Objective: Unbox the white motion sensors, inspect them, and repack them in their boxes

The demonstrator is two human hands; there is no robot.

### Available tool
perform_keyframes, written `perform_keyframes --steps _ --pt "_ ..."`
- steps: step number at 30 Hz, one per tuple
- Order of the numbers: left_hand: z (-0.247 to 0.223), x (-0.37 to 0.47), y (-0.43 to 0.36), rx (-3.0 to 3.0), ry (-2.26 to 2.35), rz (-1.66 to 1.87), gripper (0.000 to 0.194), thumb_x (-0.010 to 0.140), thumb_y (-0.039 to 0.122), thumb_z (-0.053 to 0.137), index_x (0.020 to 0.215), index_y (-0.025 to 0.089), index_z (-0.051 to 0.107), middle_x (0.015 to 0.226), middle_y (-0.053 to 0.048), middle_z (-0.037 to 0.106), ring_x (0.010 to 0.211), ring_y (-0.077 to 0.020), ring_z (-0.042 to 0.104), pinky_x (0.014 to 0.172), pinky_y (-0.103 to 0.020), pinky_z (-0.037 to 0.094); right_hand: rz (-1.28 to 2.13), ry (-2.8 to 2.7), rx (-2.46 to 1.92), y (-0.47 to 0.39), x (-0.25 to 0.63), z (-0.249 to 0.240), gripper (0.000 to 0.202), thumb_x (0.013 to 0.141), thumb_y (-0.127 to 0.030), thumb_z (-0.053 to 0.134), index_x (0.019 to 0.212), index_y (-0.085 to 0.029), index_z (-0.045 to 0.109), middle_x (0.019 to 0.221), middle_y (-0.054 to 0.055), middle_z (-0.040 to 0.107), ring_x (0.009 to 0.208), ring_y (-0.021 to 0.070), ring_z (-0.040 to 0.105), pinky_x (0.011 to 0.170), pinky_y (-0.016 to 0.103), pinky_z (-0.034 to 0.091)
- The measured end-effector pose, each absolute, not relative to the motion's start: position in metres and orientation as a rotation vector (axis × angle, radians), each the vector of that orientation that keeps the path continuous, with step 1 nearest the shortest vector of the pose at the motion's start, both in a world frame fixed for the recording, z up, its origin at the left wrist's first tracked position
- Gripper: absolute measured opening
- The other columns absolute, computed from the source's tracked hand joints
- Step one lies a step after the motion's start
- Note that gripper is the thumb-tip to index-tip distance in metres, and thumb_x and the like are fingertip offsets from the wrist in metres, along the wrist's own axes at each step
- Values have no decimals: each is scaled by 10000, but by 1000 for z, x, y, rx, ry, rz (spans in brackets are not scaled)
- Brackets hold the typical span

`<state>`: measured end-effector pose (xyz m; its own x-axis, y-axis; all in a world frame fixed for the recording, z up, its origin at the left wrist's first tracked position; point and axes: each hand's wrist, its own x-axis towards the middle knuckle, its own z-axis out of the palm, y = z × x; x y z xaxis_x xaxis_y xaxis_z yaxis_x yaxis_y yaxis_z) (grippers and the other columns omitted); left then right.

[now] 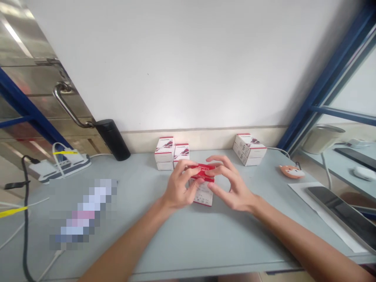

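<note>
A small red-and-white box (203, 196) is held just above the middle of the table, its red end face tipped up and its printed white side facing me. My left hand (183, 185) grips the left side of the box, with the thumb and fingers pinched at its red end. From the right, my right hand (230, 182) has its fingers curled over the red end, and the thumb is by the box's right edge. The fingers partly cover the red end, so I cannot tell whether its flap is open.
Small white boxes stand by the wall in a left group (164, 154) and a right group (249, 150). A black bottle (113, 139), a power strip (66, 168) and a blurred-out object (86, 213) lie left. An orange-and-white item (292, 171) and a dark slab (337, 211) on paper are right.
</note>
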<state>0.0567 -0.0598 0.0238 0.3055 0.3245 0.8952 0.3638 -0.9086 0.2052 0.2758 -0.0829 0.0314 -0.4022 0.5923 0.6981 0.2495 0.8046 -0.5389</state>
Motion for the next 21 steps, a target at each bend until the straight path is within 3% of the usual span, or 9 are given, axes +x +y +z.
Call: perform_keyframes --steps 3,5,6,8,11,13,16,21 --pt "17 54 -51 -2351 -1003 -2024 49 1016 275 613 1033 230 620 1029 -60 655 985 -203 666 853 -358 578 619 -2026 -744 -79 270 17 784 917 -274 749 1596 -308 357 1567 171 452 1398 312 545 1048 483 567" --pt "15 51 -45 -2271 -1218 -2212 115 1029 338 606 1002 226 608 991 -51 670 959 -199 678 848 -346 576 750 -2016 -814 -76 266 7 968 906 -331 777 1668 -306 180 1560 174 505 1330 294 611 1012 456 586" --pt "15 49 -41 -2259 -1288 -2259 134 1031 357 603 1004 226 607 986 -50 676 946 -197 683 832 -336 577 781 -1984 -859 -75 264 3 981 905 -364 783 1668 -302 169 1523 164 557 1279 283 647 997 446 591" --pt "17 44 -35 -2217 -1338 -2231 139 1026 366 607 1029 227 619 1018 -61 676 958 -205 675 822 -336 573 725 -1867 -967 -71 264 -1 923 893 -437 797 1628 -290 259 1419 140 654 1130 262 710 938 431 608" --pt "22 35 -28 -1962 -1363 -2058 155 989 315 631 1117 228 633 1124 -94 633 1125 -254 605 984 -421 531 412 -1732 -1122 -63 265 4 721 856 -519 824 1457 -279 507 1270 103 738 946 251 720 842 429 613" --pt "22 27 -22 -1768 -1472 -1994 299 929 279 680 1214 220 610 1251 -134 580 1290 -302 510 1136 -505 426 142 -1773 -1167 -55 263 9 606 842 -538 838 1347 -282 621 1256 99 747 1040 294 697 841 442 603" --pt "16 13 -9 -1656 -1840 -2160 510 890 292 704 1363 236 523 1475 -163 465 1454 -336 386 1243 -542 292 -143 -1968 -1181 -40 250 12 529 877 -471 826 1353 -308 663 1336 93 721 1236 332 614 876 447 594" --pt "-1 -5 12 -1809 -2073 -2368 409 952 338 591 1344 243 527 1398 -118 615 1309 -298 586 1136 -468 448 -285 -2239 -1208 -8 210 11 459 969 -369 727 1421 -354 651 1403 88 664 1283 318 534 949 424 576"
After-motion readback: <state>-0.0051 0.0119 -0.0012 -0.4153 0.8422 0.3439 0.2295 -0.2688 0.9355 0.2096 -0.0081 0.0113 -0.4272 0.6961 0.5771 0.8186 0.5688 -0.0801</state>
